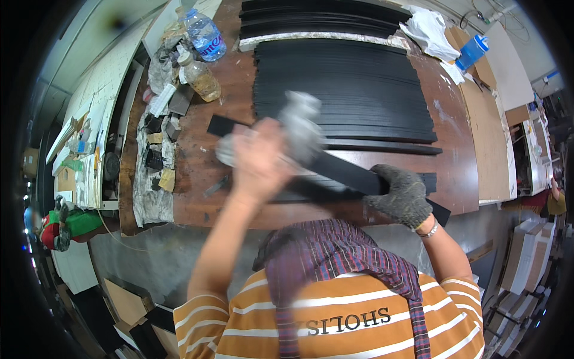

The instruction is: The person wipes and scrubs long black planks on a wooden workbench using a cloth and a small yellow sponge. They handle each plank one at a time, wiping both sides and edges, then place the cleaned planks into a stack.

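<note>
A long black flat strip [341, 170] lies slanted across the brown worktable [460, 173]. My right hand [402, 194], in a grey knit glove, grips its near right end. My left hand [257, 158] is bare and blurred with motion; it holds a grey-white rag [299, 125] pressed against the strip's upper face. Behind the strip, several more black strips [341, 84] lie side by side in a wide layer, and one more lies under the held strip.
Two plastic bottles [200, 57] and small blocks and scraps on dirty cloth [156, 155] stand at the table's left. A blue bottle [472, 51] and white cloth [430, 30] lie at the far right. Cardboard sheets [487, 137] flank the right edge. A person in green [66, 224] crouches at left.
</note>
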`<state>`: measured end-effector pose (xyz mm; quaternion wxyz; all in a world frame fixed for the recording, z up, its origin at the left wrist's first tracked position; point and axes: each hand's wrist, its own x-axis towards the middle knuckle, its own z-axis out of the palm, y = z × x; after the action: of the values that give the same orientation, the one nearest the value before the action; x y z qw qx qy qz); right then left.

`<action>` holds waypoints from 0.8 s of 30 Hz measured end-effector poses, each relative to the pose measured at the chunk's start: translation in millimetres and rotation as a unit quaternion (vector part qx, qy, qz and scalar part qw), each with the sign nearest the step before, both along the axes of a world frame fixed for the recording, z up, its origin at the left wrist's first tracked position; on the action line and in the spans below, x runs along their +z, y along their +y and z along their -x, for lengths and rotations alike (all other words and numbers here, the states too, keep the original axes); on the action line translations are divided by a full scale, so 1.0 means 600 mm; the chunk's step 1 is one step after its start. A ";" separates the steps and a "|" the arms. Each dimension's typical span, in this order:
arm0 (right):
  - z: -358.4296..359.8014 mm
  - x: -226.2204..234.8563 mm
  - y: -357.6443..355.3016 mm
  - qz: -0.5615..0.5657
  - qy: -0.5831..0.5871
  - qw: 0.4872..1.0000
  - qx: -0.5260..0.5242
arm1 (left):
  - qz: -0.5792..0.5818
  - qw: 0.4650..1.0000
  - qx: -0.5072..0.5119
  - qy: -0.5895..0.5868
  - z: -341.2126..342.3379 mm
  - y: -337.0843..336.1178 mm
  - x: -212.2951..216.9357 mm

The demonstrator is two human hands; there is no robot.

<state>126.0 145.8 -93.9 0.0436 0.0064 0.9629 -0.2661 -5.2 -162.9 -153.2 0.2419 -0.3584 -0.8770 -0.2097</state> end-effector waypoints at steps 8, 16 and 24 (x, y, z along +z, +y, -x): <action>-0.051 -0.031 -0.011 -0.001 0.020 0.997 -0.075 | -0.328 0.919 0.198 -0.097 0.055 -0.096 0.052; -0.061 -0.049 -0.030 0.019 0.025 0.998 -0.046 | -0.057 0.976 -0.116 -0.178 -0.021 0.072 0.026; -0.091 -0.046 -0.047 0.054 0.080 0.990 -0.099 | -0.535 0.729 0.190 -0.382 0.168 -0.156 0.027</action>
<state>180.3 117.8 -121.4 -0.0593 0.0777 0.9422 -0.3205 -106.2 -256.4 -136.9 0.0733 0.1147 -0.6880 -0.7129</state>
